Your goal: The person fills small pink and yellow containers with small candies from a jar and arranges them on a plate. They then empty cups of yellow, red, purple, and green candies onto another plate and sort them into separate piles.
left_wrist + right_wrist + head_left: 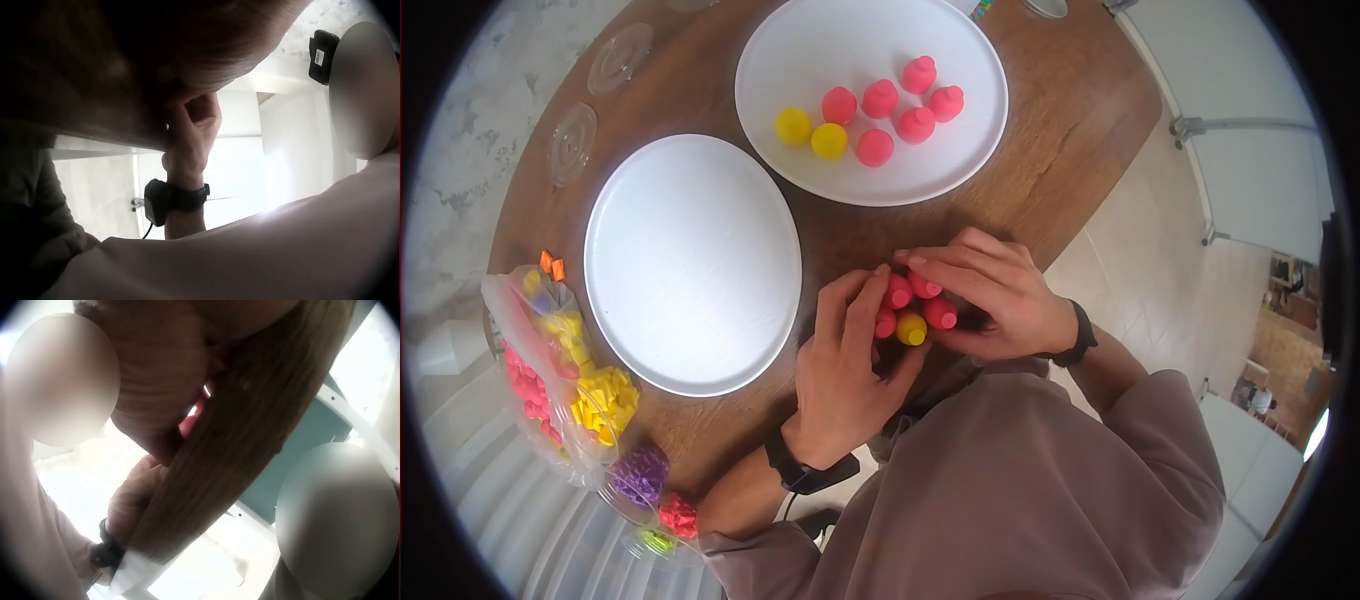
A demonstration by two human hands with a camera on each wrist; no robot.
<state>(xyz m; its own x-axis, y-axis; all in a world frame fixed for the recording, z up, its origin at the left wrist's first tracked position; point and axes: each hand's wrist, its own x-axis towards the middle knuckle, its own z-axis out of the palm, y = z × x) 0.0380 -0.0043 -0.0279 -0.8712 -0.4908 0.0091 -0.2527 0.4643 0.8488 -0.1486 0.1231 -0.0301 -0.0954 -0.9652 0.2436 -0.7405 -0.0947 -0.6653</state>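
Note:
Both hands cup a tight cluster of small bottle-shaped pieces at the table's near edge in the head view. Several are pink [941,313] and one is yellow [911,329], narrow knobs upward. My left hand [850,360] curls round the cluster's left side, its thumb near the yellow piece. From the right, my right hand [1000,295] bends its fingers over the far pieces, its thumb on the near side. A sliver of a pink piece [187,425] shows beside the palm in the right wrist view. In the left wrist view, the pieces are hidden.
A white plate [745,85] at the back bears several similar pink and yellow pieces. Another white plate [690,260] lies to the left. Beyond it are a clear bag [550,375] of yellow and pink bits, purple shreds [640,474] and clear lids [572,145].

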